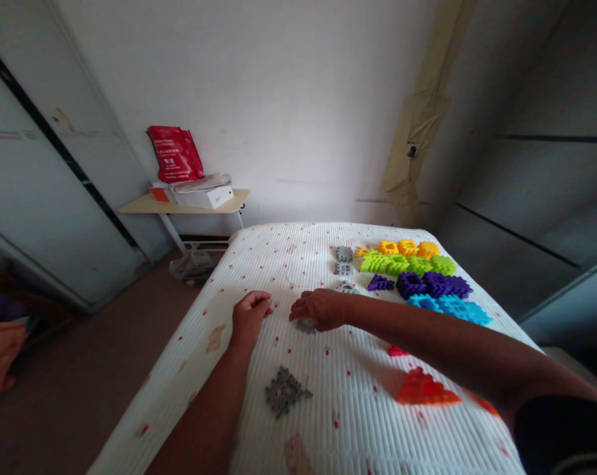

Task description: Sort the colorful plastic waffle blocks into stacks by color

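Reaching over red-specked bedding (266, 264), white wall (303, 99) beyond: left hand (249, 315) curled narrow, right hand (325, 309), grip unclear

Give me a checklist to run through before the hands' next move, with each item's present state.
1. Right hand at the grey piece: ok.
2. Its grip on that piece: cannot tell; the hand hides much of it.
3. Left hand free of pieces: cannot tell; fingers are curled.
4. Grey cluster apart from both hands: ok.
5. Red pieces fully in view: not ok; the right arm covers some.
6. Yellow pieces clear of both hands: ok.
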Demonstrator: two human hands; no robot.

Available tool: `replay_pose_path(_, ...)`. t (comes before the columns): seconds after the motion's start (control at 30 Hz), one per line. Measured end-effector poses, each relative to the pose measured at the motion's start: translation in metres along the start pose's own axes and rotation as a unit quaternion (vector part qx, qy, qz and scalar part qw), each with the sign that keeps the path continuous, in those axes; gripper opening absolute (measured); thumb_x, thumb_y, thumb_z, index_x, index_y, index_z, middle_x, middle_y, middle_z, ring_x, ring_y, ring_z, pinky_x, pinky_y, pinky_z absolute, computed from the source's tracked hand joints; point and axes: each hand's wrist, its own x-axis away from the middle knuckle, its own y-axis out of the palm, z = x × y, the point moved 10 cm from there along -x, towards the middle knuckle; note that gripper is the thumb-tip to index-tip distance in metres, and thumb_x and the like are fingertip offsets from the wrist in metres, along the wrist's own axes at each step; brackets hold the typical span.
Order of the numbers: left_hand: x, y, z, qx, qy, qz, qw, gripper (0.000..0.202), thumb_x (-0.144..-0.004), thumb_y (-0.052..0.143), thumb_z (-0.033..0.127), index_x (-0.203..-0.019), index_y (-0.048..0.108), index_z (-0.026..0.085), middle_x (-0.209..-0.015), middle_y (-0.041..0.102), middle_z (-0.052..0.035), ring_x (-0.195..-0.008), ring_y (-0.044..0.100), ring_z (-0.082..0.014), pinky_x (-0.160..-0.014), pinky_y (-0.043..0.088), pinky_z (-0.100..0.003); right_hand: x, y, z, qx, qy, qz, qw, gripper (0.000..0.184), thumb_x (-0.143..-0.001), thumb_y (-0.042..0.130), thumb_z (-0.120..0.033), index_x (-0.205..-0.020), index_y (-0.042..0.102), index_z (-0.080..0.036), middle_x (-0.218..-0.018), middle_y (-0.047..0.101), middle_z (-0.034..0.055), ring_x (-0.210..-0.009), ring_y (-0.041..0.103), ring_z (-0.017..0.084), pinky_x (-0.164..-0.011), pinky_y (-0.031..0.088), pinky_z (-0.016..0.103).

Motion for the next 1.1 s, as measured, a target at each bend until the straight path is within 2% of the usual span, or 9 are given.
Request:
replay_pose_path(0.13,-0.001,0.0,0.0,0.002,0.004,0.0,1.0,0.021,-0.057,0.066,0.03,-0.071,0.062,0.016,-0.051,0.057,0.0036,-0.047,0.053,-0.0098,-0.05,0.041,-0.022,-0.002,0.012,-0.003,0.034,0.015,-0.032,0.999,0.043,-0.071,0.062,-0.021,-0.114,0.057,-0.019,-0.109,0.063,0.0083,-0.1,0.053,0.023,-0.069,0.044,0.031)
replay_pose_path(0.23,-0.002,-0.001,-0.001,0.005,0.0,0.0,1.0,0.021,-0.056,0.066,0.03,-0.071,0.062,0.015,-0.051,0.057,0.0036,-0.046,0.053,-0.0099,-0.05,0.041,-0.022,0.001,0.006,0.009,0.041,0.042,-0.025,0.998,0.05,-0.071,0.065,-0.029,-0.118,0.054,-0.018,-0.105,0.064,0.009,-0.099,0.055,0.023,-0.073,0.042,0.033)
replay_pose_path(0.27,-0.002,-0.001,-0.001,0.006,-0.002,0.001,1.0,0.021,-0.056,0.066,0.03,-0.071,0.062,0.015,-0.051,0.057,0.0035,-0.047,0.053,-0.0099,-0.05,0.041,-0.022,0.003,-0.001,0.02,0.041,0.069,-0.017,0.997,0.054,-0.071,0.066,-0.033,-0.122,0.052,-0.018,-0.106,0.065,0.0093,-0.1,0.055,0.024,-0.076,0.041,0.034)
replay_pose_path(0.33,-0.002,-0.001,-0.002,0.008,-0.005,0.002,1.0,0.021,-0.056,0.066,0.03,-0.07,0.063,0.015,-0.051,0.058,0.0033,-0.047,0.053,-0.0098,-0.05,0.041,-0.022,0.015,-0.018,0.056,0.045,0.178,0.002,0.983,0.06,-0.073,0.065,-0.039,-0.128,0.047,-0.021,-0.107,0.065,0.0094,-0.103,0.055,0.024,-0.082,0.039,0.036)
replay_pose_path(0.43,-0.002,-0.001,-0.003,0.009,-0.007,0.001,1.0,0.02,-0.056,0.066,0.029,-0.071,0.063,0.015,-0.053,0.058,0.0033,-0.048,0.053,-0.0094,-0.05,0.042,-0.022,0.049,-0.042,0.119,0.062,0.361,0.007,0.93,0.056,-0.079,0.059,-0.043,-0.129,0.047,-0.022,-0.108,0.065,0.0125,-0.105,0.056,0.027,-0.084,0.038,0.038)
replay_pose_path(0.5,-0.002,0.0,-0.003,0.009,-0.008,0.0,1.0,0.02,-0.057,0.066,0.029,-0.071,0.063,0.016,-0.053,0.058,0.0034,-0.047,0.053,-0.0092,-0.05,0.042,-0.022,0.07,-0.048,0.148,0.067,0.419,-0.004,0.906,0.051,-0.079,0.06,-0.041,-0.124,0.052,-0.02,-0.108,0.064,0.0152,-0.104,0.056,0.029,-0.082,0.039,0.041)
replay_pose_path(0.67,-0.002,0.001,-0.003,0.006,-0.012,-0.001,1.0,0.02,-0.057,0.066,0.029,-0.071,0.063,0.015,-0.054,0.058,0.003,-0.048,0.053,-0.0095,-0.05,0.042,-0.022,0.092,-0.035,0.176,0.062,0.435,-0.049,0.897,0.043,-0.071,0.069,-0.036,-0.11,0.062,-0.021,-0.104,0.066,0.0131,-0.103,0.056,0.03,-0.084,0.038,0.046)
replay_pose_path(0.87,-0.002,0.0,-0.004,0.002,-0.013,0.0,1.0,0.019,-0.057,0.066,0.028,-0.071,0.063,0.016,-0.053,0.058,0.0036,-0.048,0.053,-0.0092,-0.05,0.042,-0.021,0.099,-0.018,0.18,0.06,0.438,-0.066,0.895,0.041,-0.072,0.068,-0.034,-0.11,0.062,-0.023,-0.104,0.066,0.0113,-0.104,0.055,0.029,-0.084,0.037,0.046)
replay_pose_path(1.1,-0.002,0.001,-0.003,0.004,-0.007,-0.003,1.0,0.019,-0.057,0.065,0.028,-0.071,0.063,0.016,-0.053,0.058,0.0039,-0.047,0.053,-0.009,-0.05,0.042,-0.021,0.096,-0.014,0.18,0.076,0.436,-0.059,0.895,0.039,-0.075,0.064,-0.036,-0.111,0.061,-0.024,-0.106,0.065,0.0111,-0.106,0.054,0.028,-0.085,0.034,0.043)
